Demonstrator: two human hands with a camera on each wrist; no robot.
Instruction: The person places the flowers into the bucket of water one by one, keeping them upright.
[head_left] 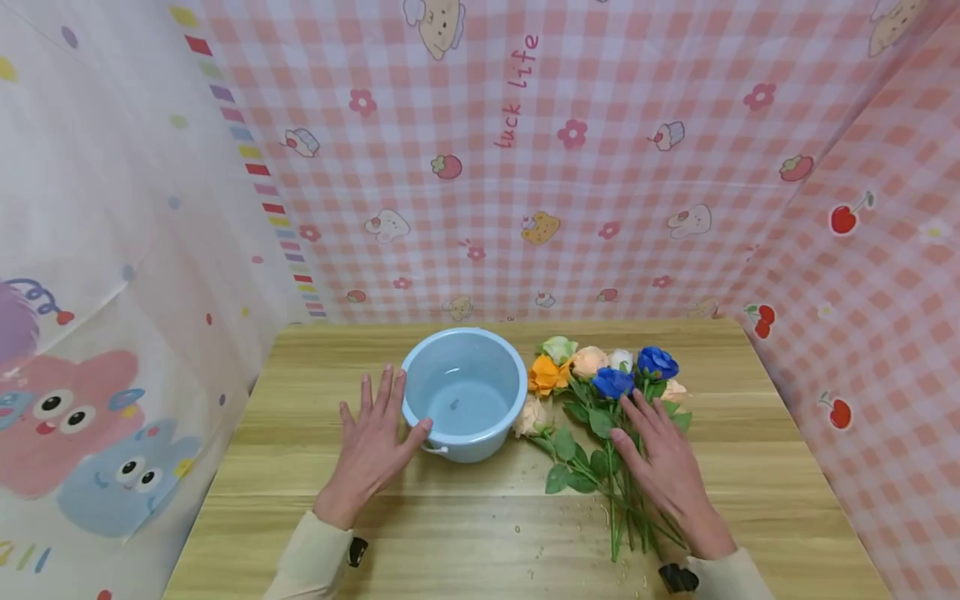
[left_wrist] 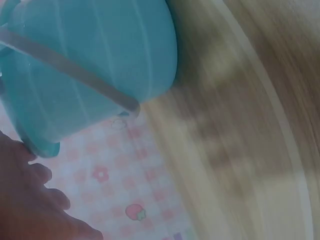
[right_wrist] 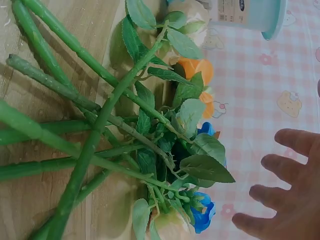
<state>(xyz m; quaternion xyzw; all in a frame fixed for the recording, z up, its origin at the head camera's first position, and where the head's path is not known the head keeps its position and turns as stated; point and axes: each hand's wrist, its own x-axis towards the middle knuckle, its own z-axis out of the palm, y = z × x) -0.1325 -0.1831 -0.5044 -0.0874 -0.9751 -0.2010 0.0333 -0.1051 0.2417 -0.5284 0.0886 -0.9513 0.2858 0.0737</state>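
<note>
Here, bucket [head_left: 478,451] holds dark speck [head_left: 453,405]; flowers [head_left: 613,383] outside; left grip [head_left: 373,446], right grip [head_left: 664,467] spread apart.

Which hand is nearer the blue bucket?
Left. The left hand is left of the bucket, at its rim; the right hand is to its right, over the flower stems.

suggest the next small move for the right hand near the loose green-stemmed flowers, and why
Probably lower the right hand, which holds nothing, and pinch one slim green stem: the blue, orange, white and peach flowers lie loose with their stems crossing close by, and the round light-blue bucket beside them holds none.
</note>
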